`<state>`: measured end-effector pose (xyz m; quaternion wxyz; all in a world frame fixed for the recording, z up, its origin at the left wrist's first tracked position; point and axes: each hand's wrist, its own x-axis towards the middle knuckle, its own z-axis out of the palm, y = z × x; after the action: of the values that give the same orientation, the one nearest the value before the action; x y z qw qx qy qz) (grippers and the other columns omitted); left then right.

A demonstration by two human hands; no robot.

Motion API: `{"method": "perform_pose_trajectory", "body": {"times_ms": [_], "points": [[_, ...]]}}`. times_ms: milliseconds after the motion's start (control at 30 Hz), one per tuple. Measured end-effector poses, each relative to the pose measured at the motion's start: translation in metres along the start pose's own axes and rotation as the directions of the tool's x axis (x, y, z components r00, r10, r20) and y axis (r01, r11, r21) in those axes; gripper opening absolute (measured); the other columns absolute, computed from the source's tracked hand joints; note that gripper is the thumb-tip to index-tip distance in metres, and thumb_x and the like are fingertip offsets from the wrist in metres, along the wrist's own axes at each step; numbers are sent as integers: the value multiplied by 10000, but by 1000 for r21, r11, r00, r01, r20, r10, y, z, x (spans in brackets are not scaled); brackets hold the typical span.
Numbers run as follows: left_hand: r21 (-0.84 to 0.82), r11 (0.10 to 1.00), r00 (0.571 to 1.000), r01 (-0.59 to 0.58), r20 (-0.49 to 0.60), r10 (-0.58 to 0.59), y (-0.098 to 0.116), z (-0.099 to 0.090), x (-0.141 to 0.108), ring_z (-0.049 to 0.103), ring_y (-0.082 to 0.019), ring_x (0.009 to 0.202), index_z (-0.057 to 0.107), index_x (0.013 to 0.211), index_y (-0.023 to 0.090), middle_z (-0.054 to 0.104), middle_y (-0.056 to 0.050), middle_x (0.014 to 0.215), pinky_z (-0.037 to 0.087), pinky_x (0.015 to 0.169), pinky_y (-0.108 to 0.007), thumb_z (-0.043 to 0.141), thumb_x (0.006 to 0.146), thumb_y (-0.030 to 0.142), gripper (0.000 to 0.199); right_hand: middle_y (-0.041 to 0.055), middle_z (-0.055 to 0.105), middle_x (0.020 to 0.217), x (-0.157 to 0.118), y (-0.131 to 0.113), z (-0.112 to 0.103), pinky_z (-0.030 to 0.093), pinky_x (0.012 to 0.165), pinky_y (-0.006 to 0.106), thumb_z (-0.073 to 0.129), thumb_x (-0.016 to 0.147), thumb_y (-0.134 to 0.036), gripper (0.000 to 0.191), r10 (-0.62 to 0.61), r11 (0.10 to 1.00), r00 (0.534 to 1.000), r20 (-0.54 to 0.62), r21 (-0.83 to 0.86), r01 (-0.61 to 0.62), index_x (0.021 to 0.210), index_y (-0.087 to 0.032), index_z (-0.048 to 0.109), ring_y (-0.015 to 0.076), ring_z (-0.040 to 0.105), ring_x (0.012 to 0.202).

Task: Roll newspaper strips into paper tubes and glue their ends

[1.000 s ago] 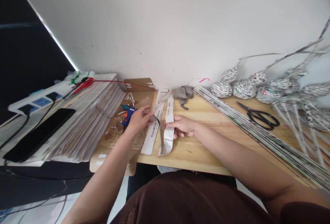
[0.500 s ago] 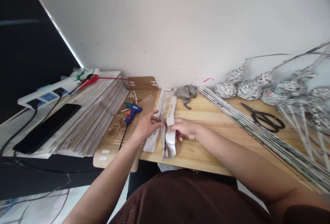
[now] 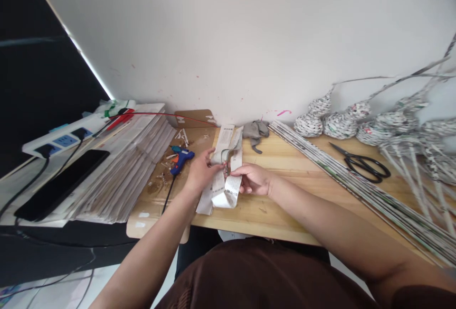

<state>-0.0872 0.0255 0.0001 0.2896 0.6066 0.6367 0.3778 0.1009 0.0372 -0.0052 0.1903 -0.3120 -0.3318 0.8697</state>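
A printed newspaper strip (image 3: 233, 188) runs between my two hands, bent into a loop at its near end and curled over at its far part. My right hand (image 3: 253, 178) pinches it from the right, thumb on top. On the left, my left hand (image 3: 204, 170) is closed on the curled part of the strip, its fingertips partly hidden behind the paper. Under and behind them, more flat newspaper strips (image 3: 225, 134) lie on the wooden table (image 3: 278, 204).
A blue glue gun (image 3: 182, 158) lies on cardboard to the left, beside a newspaper stack (image 3: 124, 176) bearing a phone (image 3: 62, 183) and power strip (image 3: 60, 140). A grey cloth (image 3: 255, 131), paper rods (image 3: 320, 159), black scissors (image 3: 363, 164) and woven paper pieces (image 3: 308, 124) are right.
My left hand has closed on the strip. The strip, hanging straighter before, is now curled over toward the left with a wider loop at the near end.
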Motion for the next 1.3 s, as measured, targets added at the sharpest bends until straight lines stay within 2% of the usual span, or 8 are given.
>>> {"method": "perform_pose_trajectory", "body": {"times_ms": [100,200,433,667,833,967,1133,1300], "points": [[183,979,982,-87,-150,115,-1,-11,8,644,-235,766,586,1246,192,702,-68,846,467,747,-324,746,666,294,610,23,582,449,0,-2,0,219,235,136,416,821,-106,151,82,996,993,-88,-31,-85,765,-96,556,92,508,304],[235,964,981,-124,-118,155,-5,-21,12,653,-258,857,637,1182,218,715,-71,925,462,810,-331,737,667,280,528,30,589,454,-2,-2,2,214,231,134,417,797,-93,150,143,981,986,-90,-123,-153,731,-103,551,97,516,307],[-152,985,995,80,71,-70,-11,-33,12,679,-239,802,554,1261,140,722,-101,930,509,662,-296,702,653,207,630,21,612,496,-6,-1,4,266,253,135,422,787,-112,140,176,973,984,0,-153,-174,753,-107,558,97,558,346],[-186,975,987,125,123,-103,-15,-43,5,628,-278,1038,504,1316,109,667,-169,1115,521,719,-293,749,554,128,801,23,618,488,-1,-1,0,279,238,162,438,762,-90,125,31,983,993,-117,-175,-52,693,-118,538,111,548,334],[-233,965,983,123,160,-86,-6,-46,1,663,-201,746,576,1245,138,711,-95,902,500,603,-266,733,627,197,640,25,605,479,6,-3,-6,276,240,159,468,757,-96,106,-58,995,980,-188,-95,41,705,-107,559,102,516,318],[-406,890,961,206,258,-105,3,-38,8,649,-143,688,584,1224,164,708,-81,930,493,591,-232,761,665,293,600,32,598,463,11,-4,-11,280,242,164,465,761,-107,109,-110,993,966,-235,-71,95,705,-108,558,107,509,317],[-668,681,952,299,255,-168,3,-10,28,666,-131,749,569,1073,187,661,-111,1142,536,656,-261,715,707,211,395,-6,564,442,17,-5,-21,275,267,144,471,742,-109,86,-112,993,970,-215,2,115,736,-123,556,87,490,321],[-513,856,992,65,130,2,-5,23,55,652,-180,853,551,881,167,690,-91,994,522,770,-343,698,612,87,317,-27,539,435,21,-7,-28,243,289,129,482,723,-131,54,-114,988,979,-170,85,130,713,-133,535,57,450,308]]}}
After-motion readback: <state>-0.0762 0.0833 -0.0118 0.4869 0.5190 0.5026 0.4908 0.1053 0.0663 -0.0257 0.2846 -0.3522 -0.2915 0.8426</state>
